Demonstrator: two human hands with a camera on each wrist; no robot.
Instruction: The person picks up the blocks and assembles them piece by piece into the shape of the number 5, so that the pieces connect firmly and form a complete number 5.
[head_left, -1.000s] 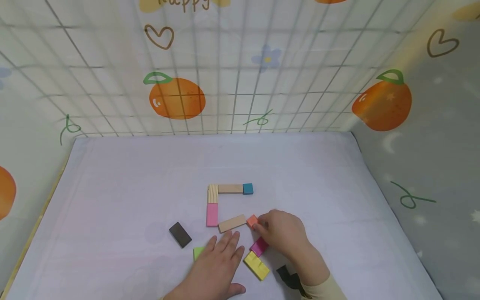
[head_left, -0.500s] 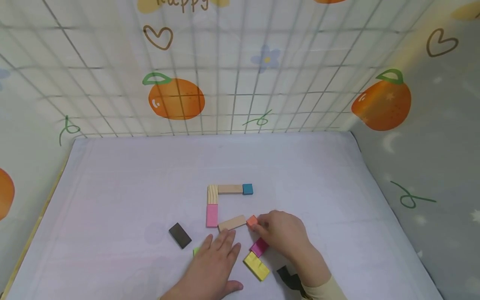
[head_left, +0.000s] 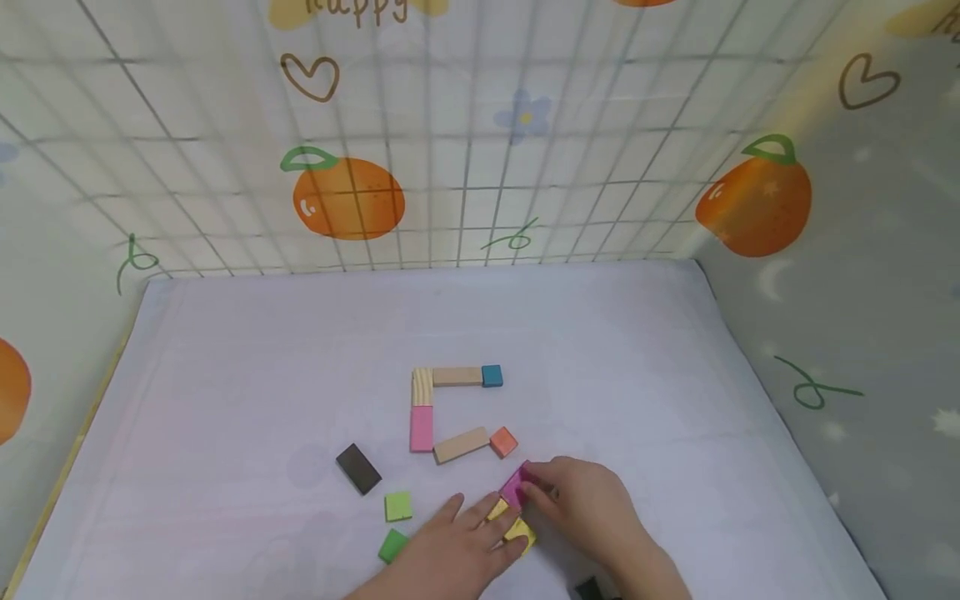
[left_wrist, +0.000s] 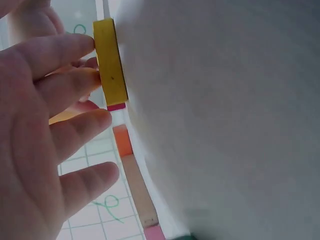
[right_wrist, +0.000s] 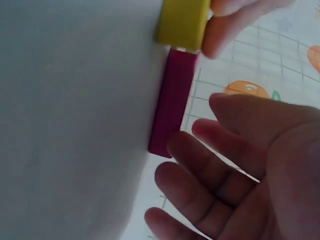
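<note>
Going from the left edge of the white-covered table (head_left: 225,350), we see a dark brown block (head_left: 358,468) lying alone, then two green blocks (head_left: 397,506) near the front edge, one behind the other. Behind them toward the middle sits the laid-out shape: a pale wood block and a pink block (head_left: 422,428) down its left side, a tan block and a blue cube (head_left: 492,376) across its far side, and a second tan block (head_left: 461,445) lying askew beside an orange cube (head_left: 503,442).

Our left hand (head_left: 457,554) rests flat with straight fingers on the yellow block (head_left: 517,531); the left wrist view shows the fingertips (left_wrist: 82,47) touching its face, not curled round it. Just to its right, our right hand (head_left: 592,508) has its fingertips at the magenta block (head_left: 514,488), which lies end to end with the yellow one near the front edge. Whether those fingers pinch it we cannot tell; in the right wrist view they look loosely bent, just beside it.

In our judgement, a sideways push on the magenta block could drag the yellow one along, since they touch, or knock the orange cube nearby.

A dark thing (head_left: 588,587) at the front edge is cut off by the frame. The right palm hides the magenta block's near side.
</note>
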